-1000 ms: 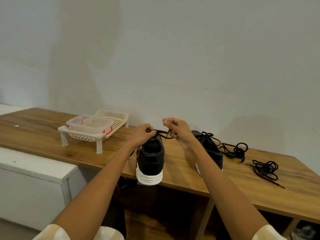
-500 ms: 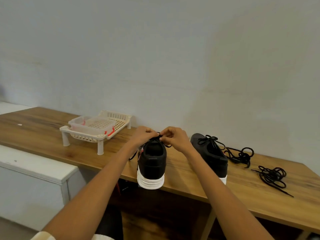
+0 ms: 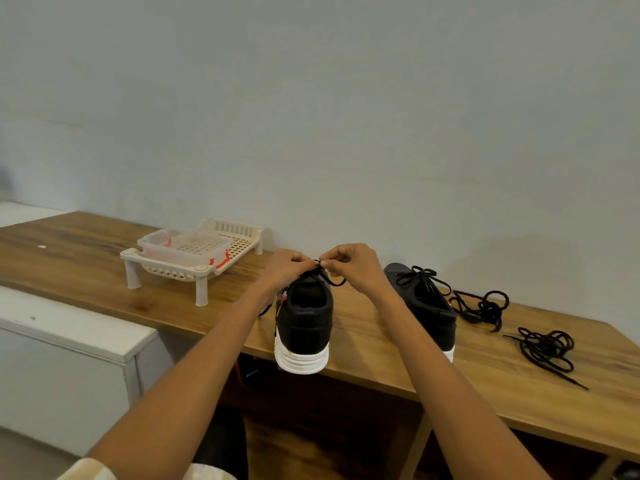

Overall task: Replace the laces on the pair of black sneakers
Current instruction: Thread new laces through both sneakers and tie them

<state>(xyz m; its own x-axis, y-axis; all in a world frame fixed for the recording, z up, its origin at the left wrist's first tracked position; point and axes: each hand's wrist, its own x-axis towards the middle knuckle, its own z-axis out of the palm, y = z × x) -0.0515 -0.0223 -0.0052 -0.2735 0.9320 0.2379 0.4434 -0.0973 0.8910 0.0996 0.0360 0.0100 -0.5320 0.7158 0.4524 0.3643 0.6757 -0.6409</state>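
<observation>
A black sneaker with a white sole [image 3: 304,327] stands on the wooden table [image 3: 381,355], its heel toward me at the front edge. Above its tongue, my left hand [image 3: 285,268] and my right hand [image 3: 349,266] meet and both pinch its black lace [image 3: 332,279]; a loop hangs to the right of the tongue. The second black sneaker [image 3: 426,306] stands to the right with its lace tied in a bow. Two loose black laces lie further right, one tangle [image 3: 485,308] near that shoe and another [image 3: 547,348] beyond it.
A cream plastic rack on legs [image 3: 194,261] holding a clear container stands at the back left of the table, near the grey wall. A white cabinet [image 3: 69,341] sits lower at the left. Dark space and a wooden floor show under the table.
My hands have come together over the left sneaker's tongue; a second ago they were apart with the lace stretched between them. The camera view dipped slightly.
</observation>
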